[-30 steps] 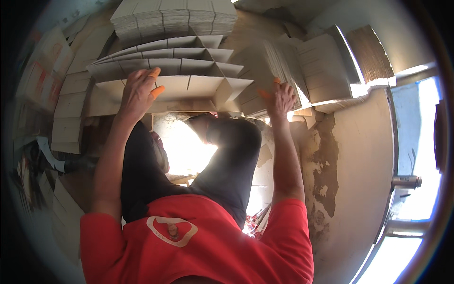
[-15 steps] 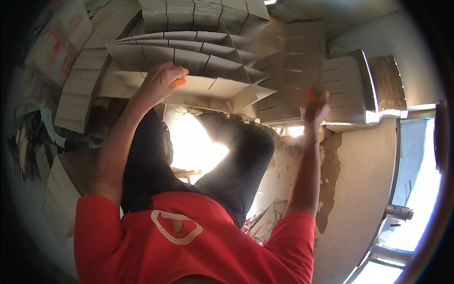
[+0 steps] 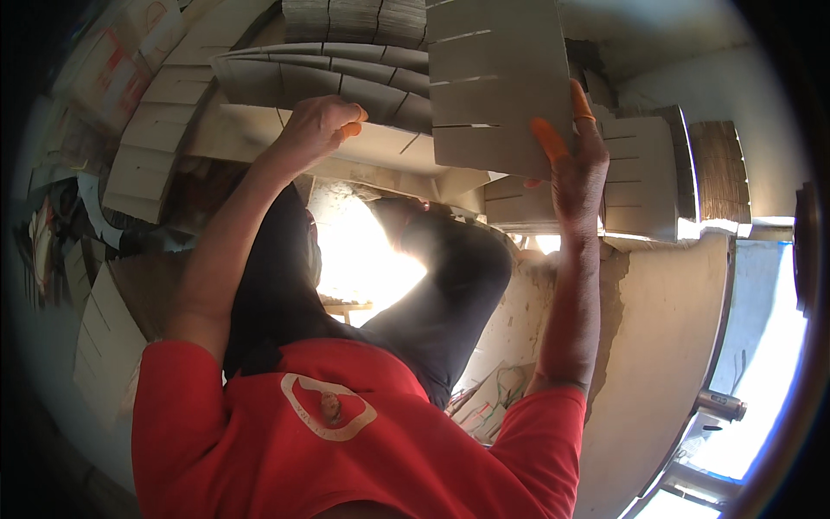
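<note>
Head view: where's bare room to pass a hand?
Probably between the right forearm and the window, along the wall, and between the thighs, where glare hides detail. Crowded: around the cardboard partition grid and slotted sheets.

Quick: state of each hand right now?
Left hand: fingers curled at the front cardboard strip; can't tell whether its grip is closed on it.
Right hand: closed, holding a slotted cardboard sheet.
</note>
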`<state>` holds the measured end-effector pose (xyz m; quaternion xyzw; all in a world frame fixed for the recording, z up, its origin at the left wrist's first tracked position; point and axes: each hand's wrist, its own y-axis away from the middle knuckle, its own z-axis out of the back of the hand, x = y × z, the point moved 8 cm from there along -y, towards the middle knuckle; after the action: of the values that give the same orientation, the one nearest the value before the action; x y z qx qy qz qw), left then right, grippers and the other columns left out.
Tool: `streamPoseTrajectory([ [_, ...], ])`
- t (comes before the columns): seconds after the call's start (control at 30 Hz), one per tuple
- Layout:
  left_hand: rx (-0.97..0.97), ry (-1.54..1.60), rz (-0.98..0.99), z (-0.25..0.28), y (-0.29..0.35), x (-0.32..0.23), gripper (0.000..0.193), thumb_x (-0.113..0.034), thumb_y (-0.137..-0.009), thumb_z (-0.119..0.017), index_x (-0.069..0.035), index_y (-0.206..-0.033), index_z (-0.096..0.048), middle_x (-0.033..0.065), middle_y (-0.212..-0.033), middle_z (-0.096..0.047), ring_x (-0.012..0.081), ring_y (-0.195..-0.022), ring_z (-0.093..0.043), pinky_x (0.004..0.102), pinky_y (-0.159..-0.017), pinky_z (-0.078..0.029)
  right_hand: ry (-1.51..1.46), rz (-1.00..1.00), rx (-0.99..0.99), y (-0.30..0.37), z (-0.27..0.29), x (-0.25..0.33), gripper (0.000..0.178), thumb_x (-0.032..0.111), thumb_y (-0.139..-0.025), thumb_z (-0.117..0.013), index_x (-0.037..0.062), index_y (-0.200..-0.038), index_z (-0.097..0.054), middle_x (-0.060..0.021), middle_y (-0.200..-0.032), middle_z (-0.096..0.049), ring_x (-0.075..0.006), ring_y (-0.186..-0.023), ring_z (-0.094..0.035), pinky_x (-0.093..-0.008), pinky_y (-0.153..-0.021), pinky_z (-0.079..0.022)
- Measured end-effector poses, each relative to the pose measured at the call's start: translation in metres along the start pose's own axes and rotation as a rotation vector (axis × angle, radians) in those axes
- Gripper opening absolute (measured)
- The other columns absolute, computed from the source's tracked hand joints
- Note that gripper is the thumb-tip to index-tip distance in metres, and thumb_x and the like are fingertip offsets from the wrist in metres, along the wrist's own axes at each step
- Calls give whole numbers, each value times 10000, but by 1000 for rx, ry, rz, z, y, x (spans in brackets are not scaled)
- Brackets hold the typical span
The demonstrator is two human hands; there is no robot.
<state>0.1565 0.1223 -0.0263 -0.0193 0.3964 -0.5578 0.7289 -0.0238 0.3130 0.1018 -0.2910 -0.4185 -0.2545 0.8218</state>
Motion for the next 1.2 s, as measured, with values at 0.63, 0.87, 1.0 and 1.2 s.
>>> streamPoseTrajectory([
  [0.63, -128, -108, -64, 21, -17, -2, 198, -52, -746, -723, -2, -929, -667, 157, -897, -660, 303, -793, -638, 368, -696, -514, 39, -43, 59, 1, -37, -8, 626, 43, -871, -621, 52, -1435, -351, -67, -950, -654, -76, -658, -582, -233, -427, -530],
  [0.87, 5, -274, -35, 17, -38, 37, 132, 58, -701, -640, 7, -820, -613, 151, -816, -639, 332, -800, -614, 420, -690, -478, 75, -16, 64, 0, -44, -7, 636, 43, -868, -626, 53, -1438, -345, -78, -951, -660, -80, -659, -590, -241, -419, -531],
  [1.0, 33, -224, 99, 16, -33, 33, 125, 74, -699, -610, -5, -795, -603, 159, -799, -633, 343, -793, -612, 422, -682, -477, 104, -8, 93, -1, -45, -14, 634, 52, -869, -626, 67, -1439, -349, -87, -952, -669, -92, -660, -609, -247, -422, -534],
  [1.2, 63, -149, 139, 16, -31, 38, 103, 43, -729, -619, 0, -823, -619, 172, -801, -629, 336, -794, -622, 405, -676, -480, 108, -58, 132, -8, -47, -2, 634, 54, -864, -627, 76, -1437, -356, -89, -957, -678, -108, -647, -624, -251, -423, -534],
])
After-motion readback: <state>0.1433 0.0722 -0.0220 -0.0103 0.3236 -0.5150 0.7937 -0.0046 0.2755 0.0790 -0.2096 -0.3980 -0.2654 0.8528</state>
